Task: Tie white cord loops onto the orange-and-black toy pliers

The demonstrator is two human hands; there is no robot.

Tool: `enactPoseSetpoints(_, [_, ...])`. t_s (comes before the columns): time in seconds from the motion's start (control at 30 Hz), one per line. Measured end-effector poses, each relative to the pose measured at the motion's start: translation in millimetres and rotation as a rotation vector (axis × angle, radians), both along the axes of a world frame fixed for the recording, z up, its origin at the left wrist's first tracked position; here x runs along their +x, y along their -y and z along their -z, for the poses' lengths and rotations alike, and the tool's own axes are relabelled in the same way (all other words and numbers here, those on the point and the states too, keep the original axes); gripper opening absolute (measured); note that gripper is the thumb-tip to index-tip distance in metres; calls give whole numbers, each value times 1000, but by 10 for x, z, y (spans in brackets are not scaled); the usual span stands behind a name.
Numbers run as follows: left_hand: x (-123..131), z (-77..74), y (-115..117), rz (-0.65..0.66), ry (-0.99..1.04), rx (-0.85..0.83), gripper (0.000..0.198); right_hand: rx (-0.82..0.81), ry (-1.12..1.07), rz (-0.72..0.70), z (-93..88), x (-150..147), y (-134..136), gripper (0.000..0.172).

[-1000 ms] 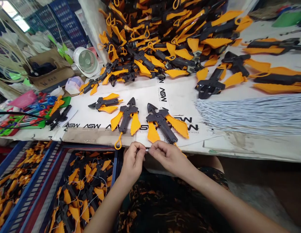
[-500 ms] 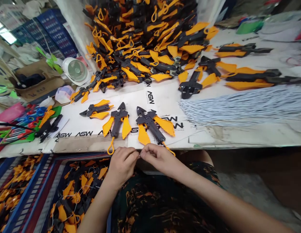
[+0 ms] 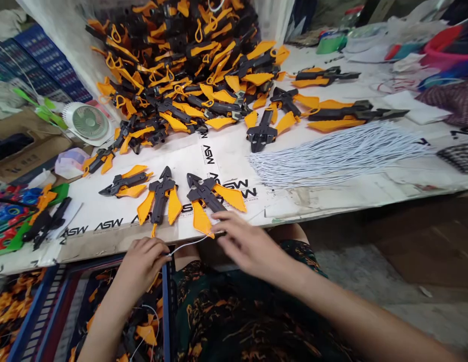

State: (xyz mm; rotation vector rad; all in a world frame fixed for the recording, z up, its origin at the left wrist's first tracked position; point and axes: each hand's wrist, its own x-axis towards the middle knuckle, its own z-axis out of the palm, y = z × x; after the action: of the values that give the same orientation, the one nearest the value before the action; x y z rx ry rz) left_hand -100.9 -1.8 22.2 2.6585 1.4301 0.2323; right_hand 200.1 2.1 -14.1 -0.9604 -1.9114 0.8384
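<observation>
Two hands work beside an orange-and-black plastic toy [image 3: 206,197]: the left grip [image 3: 143,264] pinches thin white cord [image 3: 188,244] to keep it drawn out; the right grip [image 3: 249,245] hangs open, holding nothing.

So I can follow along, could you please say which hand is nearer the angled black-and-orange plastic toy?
Right hand: beside the toy's lower orange blade. Left hand: farther off, pinching a white cord.
</observation>
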Motion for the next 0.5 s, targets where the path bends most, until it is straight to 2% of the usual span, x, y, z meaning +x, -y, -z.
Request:
enactPoseSetpoints(0.07, [137, -77, -24, -3, 63, -51, 31, 29, 84, 160, 27, 266, -47, 20])
enactPoseSetpoints(0.13, [444, -101, -40, 43, 181, -105, 49, 34, 218, 199, 87, 433, -87, 19])
enactPoseSetpoints(0.2, [842, -39, -86, 103, 241, -111, 58, 73, 347, 197, 150, 471, -103, 18])
enactPoseSetpoints(0.3, [1322, 163, -225, 154, 175, -42, 63, 131, 452, 211, 197, 427, -78, 16])
enactPoseSetpoints(0.4, [1441, 327, -349, 141, 139, -28, 51, 171, 435, 204, 179, 523, -38, 20])
enactPoseSetpoints(0.5, [1326, 346, -399, 161, 151, -68, 45, 264, 429, 315, 134, 787, -10, 20])
